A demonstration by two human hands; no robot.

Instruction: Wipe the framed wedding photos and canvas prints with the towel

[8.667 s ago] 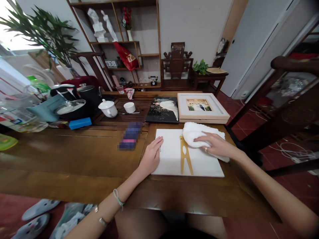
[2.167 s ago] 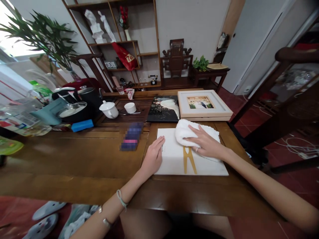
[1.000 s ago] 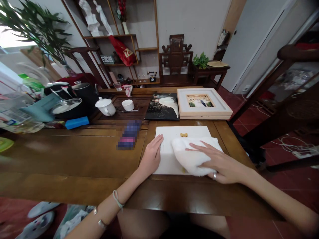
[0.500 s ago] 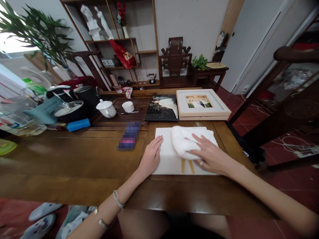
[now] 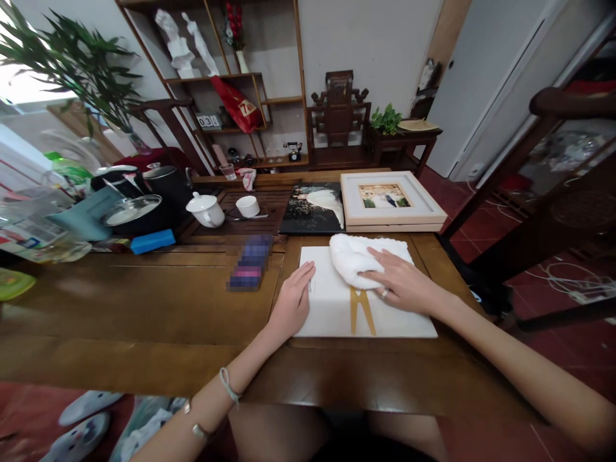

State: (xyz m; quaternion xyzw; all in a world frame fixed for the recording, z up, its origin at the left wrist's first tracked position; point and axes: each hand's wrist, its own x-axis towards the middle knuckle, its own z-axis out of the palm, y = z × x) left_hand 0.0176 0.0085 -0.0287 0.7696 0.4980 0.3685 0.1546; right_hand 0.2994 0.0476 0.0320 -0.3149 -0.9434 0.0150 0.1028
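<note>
A flat white panel [image 5: 332,314], like an album or book cover, lies on the wooden table; a gold two-legged mark [image 5: 362,311] shows on it. My left hand [image 5: 292,300] rests on the panel's left edge, fingers stretched out and together, holding nothing. Under my right hand [image 5: 404,279] is a bunched white towel [image 5: 349,260], pressed onto the far part of the panel, with the fingers spread over the cloth. The towel and hand hide the panel's far right area and the upper part of the gold mark.
Behind the panel lie a dark photo album [image 5: 312,208] and a pale wooden picture frame [image 5: 394,221]. A pixelated dark object [image 5: 249,263] is to the left. Farther left are a white lidded cup [image 5: 206,208], a small white cup [image 5: 248,205], a blue block [image 5: 153,241] and a black pot [image 5: 135,215].
My right hand and the towel have moved away from me over the panel, uncovering more of the gold mark and the near right corner. My left hand stays put.
</note>
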